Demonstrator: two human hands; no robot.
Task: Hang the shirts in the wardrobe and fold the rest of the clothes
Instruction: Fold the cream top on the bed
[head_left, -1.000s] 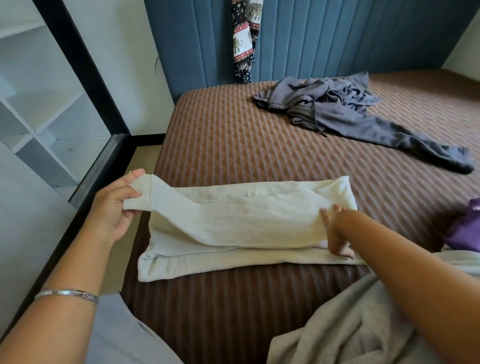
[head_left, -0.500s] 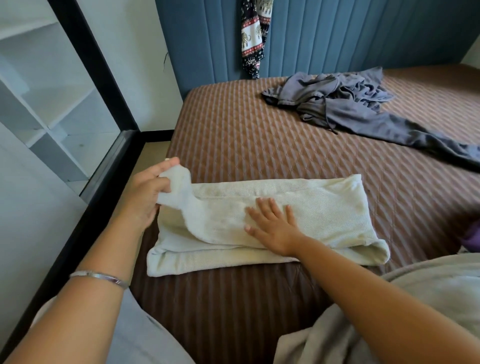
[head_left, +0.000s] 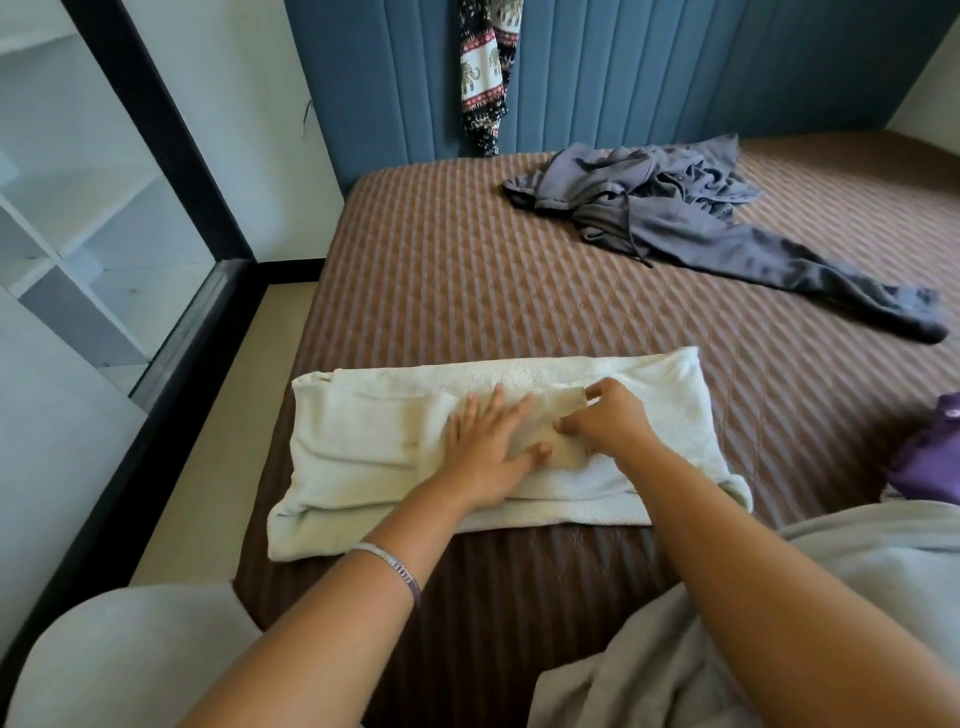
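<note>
Folding cream knitted garment (head_left: 363, 441) lying lengthwise left-right on brown quilted bed (head_left: 467, 270); left hand (head_left: 491, 449) presses flat, fingers straight; right hand (head_left: 605, 423) pinches sleeve end at centre.

Your left hand (head_left: 485, 452): bare, no rings that can be made out, nails short.
Your left wrist: a thin silver bracelet (head_left: 389, 564), a flat band with a finely ribbed stretch on its right part and a darker purplish edge low on the right.
Your left forearm: bare to the near edge, no sleeve on it.
Your right hand (head_left: 610, 423): bare, no ring or band to be seen.
Your right forearm: bare, nothing worn at the wrist.
Your clothing: pale grey fabric (head_left: 119, 654) at the near left, smooth and rounded; whether the rumpled grey cloth at the near right is also worn, you cannot tell.
</note>
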